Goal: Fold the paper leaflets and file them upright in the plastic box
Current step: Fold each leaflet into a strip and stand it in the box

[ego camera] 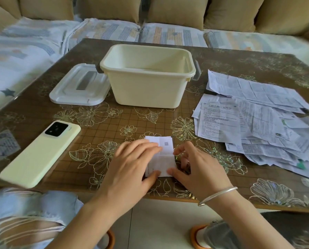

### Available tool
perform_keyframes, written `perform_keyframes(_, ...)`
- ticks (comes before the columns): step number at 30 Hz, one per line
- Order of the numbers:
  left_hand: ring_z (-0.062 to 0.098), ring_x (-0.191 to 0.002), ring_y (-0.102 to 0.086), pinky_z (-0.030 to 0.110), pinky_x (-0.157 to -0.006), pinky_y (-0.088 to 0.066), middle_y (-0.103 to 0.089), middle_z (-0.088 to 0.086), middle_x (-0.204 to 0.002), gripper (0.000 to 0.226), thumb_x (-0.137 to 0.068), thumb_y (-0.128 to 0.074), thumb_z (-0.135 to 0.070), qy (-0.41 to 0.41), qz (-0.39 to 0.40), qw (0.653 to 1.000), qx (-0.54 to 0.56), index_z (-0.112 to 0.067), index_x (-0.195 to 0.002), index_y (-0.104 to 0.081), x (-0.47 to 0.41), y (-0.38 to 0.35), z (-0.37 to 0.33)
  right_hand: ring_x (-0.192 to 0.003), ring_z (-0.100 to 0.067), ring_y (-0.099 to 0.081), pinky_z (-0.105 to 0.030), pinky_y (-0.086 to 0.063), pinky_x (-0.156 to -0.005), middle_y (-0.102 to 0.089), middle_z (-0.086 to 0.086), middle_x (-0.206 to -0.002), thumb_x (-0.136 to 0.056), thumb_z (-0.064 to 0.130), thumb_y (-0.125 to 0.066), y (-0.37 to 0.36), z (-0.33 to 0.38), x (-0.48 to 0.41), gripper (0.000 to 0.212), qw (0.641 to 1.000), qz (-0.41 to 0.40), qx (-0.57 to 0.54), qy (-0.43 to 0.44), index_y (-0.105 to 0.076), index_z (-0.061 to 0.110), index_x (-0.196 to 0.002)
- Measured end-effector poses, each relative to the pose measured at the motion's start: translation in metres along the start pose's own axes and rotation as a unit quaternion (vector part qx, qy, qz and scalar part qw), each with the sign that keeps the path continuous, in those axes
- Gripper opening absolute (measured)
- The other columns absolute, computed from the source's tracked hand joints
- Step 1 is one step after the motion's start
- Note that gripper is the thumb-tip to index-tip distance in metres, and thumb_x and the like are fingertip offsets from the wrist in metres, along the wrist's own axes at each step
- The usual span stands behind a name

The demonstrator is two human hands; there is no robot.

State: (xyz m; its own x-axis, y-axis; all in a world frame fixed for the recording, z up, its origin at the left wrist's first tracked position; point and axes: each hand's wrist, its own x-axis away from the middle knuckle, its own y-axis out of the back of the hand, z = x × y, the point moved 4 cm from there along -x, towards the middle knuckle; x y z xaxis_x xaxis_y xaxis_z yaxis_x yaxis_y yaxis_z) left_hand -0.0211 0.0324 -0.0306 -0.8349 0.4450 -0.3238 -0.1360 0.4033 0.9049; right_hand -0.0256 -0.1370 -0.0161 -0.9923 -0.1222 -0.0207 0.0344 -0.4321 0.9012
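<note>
One folded leaflet (163,162) under flat left fingers (141,148), right fingers (182,147) in a pinch; phone (40,151), box (146,88), loose leaflets (258,126) nearby.

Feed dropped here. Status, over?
Left hand flat on folded leaflet, right hand pinching its edge. Plastic box open, nothing showing inside. Path to box clear.

Cream box (146,87), white leaflets (258,119), brown gold-flowered table (99,123)

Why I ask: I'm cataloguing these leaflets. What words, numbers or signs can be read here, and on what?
Folded leaflet: a QR code; other print too small to read.
Leaflet pile, top sheet: bold Chinese heading, too blurred to quote; body print too small.
Phone, box, lid: no text seen.
</note>
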Motion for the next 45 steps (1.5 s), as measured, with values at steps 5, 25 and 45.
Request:
perform_keyframes(5, 0.009, -0.126, -0.050, 0.033, -0.105, -0.033, -0.057, -0.012, -0.134, 0.054, -0.086, -0.045, -0.055, 0.011, 0.039, 0.999, 0.014, -0.023, -0.126, -0.063, 0.002, -0.006, 0.011, -0.094, -0.014, -0.058, -0.027, -0.046, -0.061, -0.053, 0.010, -0.111, -0.075, 0.044, -0.071, -0.001, 0.004, -0.001, 0.047, 0.987, -0.072, 0.077, 0.118, -0.053, 0.032, -0.117)
perform_keyframes(25, 0.013, -0.117, -0.055, 0.034, -0.099, -0.042, -0.059, -0.009, -0.128, 0.045, -0.091, -0.048, -0.046, -0.037, 0.006, 0.999, 0.031, -0.021, -0.124, -0.065, 0.003, -0.006, 0.019, -0.091, -0.012, -0.069, -0.032, -0.056, -0.062, -0.073, 0.006, -0.093, -0.095, 0.023, -0.052, -0.005, 0.005, 0.004, 0.022, 0.925, -0.170, 0.086, 0.328, -0.071, 0.014, -0.089)
perform_keyframes(45, 0.018, -0.099, -0.048, 0.029, -0.080, -0.026, -0.059, -0.012, -0.088, 0.018, -0.076, -0.076, -0.035, 0.194, -0.144, 0.970, 0.014, -0.026, -0.069, -0.062, -0.002, -0.007, 0.019, -0.082, -0.012, -0.051, -0.022, -0.038, -0.059, -0.053, 0.012, -0.082, -0.084, 0.036, -0.066, -0.015, -0.001, -0.033, 0.016, 0.986, -0.155, 0.000, 0.069, -0.062, 0.026, -0.096)
